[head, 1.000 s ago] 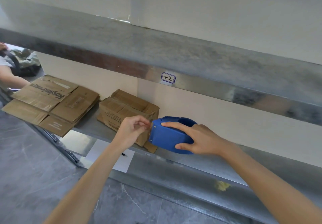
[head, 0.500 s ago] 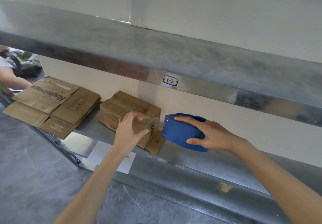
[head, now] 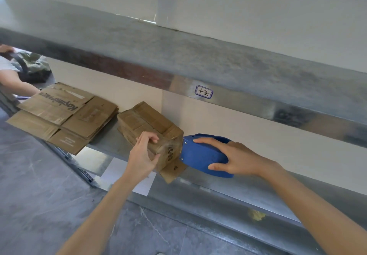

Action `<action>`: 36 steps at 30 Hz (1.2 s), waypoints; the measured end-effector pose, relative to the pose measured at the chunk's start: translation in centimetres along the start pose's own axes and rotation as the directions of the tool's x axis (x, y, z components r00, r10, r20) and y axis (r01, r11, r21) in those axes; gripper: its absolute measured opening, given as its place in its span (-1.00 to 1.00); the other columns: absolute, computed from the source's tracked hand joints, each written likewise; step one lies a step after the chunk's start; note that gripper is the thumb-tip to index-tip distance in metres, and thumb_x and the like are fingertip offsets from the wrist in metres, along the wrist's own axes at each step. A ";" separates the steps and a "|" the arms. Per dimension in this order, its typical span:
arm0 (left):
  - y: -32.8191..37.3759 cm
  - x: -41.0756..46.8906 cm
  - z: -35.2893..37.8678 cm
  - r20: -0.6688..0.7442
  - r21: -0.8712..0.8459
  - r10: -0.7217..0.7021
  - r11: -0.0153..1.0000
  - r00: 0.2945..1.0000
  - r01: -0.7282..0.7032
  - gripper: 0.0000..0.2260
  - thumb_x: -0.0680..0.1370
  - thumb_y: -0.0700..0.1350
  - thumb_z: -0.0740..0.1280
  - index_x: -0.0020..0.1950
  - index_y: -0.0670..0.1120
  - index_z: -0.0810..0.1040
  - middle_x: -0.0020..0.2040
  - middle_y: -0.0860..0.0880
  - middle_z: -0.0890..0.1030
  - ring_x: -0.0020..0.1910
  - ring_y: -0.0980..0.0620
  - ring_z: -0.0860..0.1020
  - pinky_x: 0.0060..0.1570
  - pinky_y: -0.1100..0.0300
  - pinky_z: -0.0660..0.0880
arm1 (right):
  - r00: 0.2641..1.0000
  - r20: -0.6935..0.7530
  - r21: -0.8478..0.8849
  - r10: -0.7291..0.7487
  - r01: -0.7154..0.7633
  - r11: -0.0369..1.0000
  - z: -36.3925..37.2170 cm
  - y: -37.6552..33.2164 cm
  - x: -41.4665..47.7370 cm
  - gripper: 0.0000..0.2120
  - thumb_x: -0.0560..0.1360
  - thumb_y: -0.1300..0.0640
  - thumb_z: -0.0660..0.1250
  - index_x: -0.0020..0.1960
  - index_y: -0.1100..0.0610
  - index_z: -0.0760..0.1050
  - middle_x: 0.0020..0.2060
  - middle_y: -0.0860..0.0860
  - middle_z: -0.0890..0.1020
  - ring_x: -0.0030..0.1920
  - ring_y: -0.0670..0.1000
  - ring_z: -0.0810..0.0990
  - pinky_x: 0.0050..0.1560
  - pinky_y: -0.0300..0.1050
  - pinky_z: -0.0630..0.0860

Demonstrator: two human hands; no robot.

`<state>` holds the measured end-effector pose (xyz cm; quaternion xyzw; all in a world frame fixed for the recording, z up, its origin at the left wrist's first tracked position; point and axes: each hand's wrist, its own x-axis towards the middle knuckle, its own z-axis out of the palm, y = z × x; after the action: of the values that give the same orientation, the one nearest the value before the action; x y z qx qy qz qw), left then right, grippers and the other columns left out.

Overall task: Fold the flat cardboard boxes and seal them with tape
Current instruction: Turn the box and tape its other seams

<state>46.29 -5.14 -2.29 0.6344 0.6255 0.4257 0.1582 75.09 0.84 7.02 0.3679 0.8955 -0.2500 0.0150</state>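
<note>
The folded box (head: 147, 122) lies mid-worktop (head: 238, 191), closed, so its contents cannot be seen; one loose flap sticks out at its near right corner. The left hand (head: 143, 155) grips its near end. The right hand (head: 236, 157) holds the blue tape dispenser (head: 198, 155) against the box's right end. Flat boxes (head: 65, 115) are stacked to the left.

1. Steel shelf (head: 228, 189) runs across the view.
2. Upper shelf (head: 198, 60) overhead, handwritten label (head: 204, 92) on its front edge.
3. White paper (head: 123, 175) at the lower shelf's front.
4. Yellow smear (head: 256, 215) on the lip.
5. Far left, another person's arm (head: 17, 84) beside a dark bag (head: 33, 72).
6. Grey floor (head: 39, 195) below.
</note>
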 end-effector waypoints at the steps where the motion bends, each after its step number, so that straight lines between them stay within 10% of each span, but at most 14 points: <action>1: -0.3 -0.1 -0.5 0.004 -0.004 0.010 1.000 1.000 -0.010 -0.47 0.34 -0.36 0.52 0.10 0.07 0.39 0.04 0.24 0.45 0.09 0.16 0.49 0.07 0.21 0.46 | 1.000 0.009 0.012 -0.009 0.009 1.000 0.0 -0.1 0.4 -0.31 0.52 -0.12 0.34 0.43 -0.52 0.00 -0.17 -0.37 0.49 -0.29 -0.18 0.46 -0.19 -0.17 0.41; 13: 1.8 -3.3 -2.5 -0.156 -0.318 -0.192 0.938 0.969 0.135 -0.83 0.52 -0.23 0.45 -0.02 0.04 0.58 -0.11 0.12 0.63 -0.08 0.08 0.61 -0.05 0.31 0.53 | 0.995 0.034 -0.052 -0.092 0.094 0.994 -1.1 -1.5 1.7 -0.32 0.52 -0.06 0.35 0.43 -0.50 0.06 -0.24 -0.56 0.44 -0.31 -0.29 0.48 -0.29 -0.17 0.34; 36: 0.2 -4.2 -1.2 -0.221 -0.322 -0.338 0.911 0.915 0.259 -0.72 0.53 -0.30 0.42 -0.03 0.12 0.55 -0.16 0.10 0.63 -0.17 0.22 0.56 -0.14 0.45 0.43 | 0.988 0.099 -0.097 -0.120 0.130 0.987 -1.0 -2.0 4.2 -0.32 0.50 -0.10 0.35 0.38 -0.58 0.04 -0.15 -0.40 0.50 -0.23 -0.26 0.50 -0.27 -0.20 0.39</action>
<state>46.10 -9.44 -2.86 0.4362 0.6632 0.5651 0.2248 70.83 2.80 7.84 0.2978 0.9269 -0.2206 0.0600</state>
